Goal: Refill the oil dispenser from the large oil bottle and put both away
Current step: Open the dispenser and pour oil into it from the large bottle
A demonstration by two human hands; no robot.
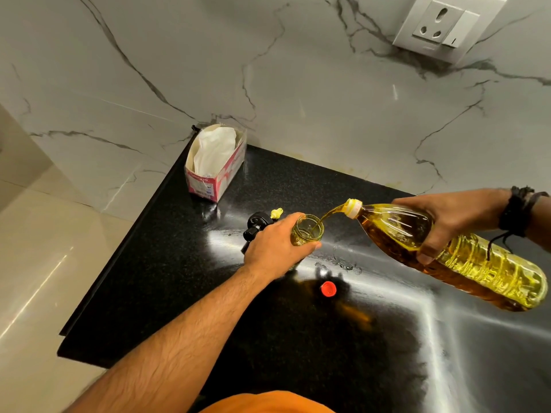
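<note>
pouring | R hand (447, 222) gripping oil bottle (465, 254) | L hand (275, 248) clamping dispenser (307, 234) | tip: keeping stream thin, centred in mouth

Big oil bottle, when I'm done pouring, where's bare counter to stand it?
Bare counter lies between the tissue box and the marble wall, and near the front edge left of the red cap. It is crowded around the dispenser, with its black lid and a yellow stopper.
</note>
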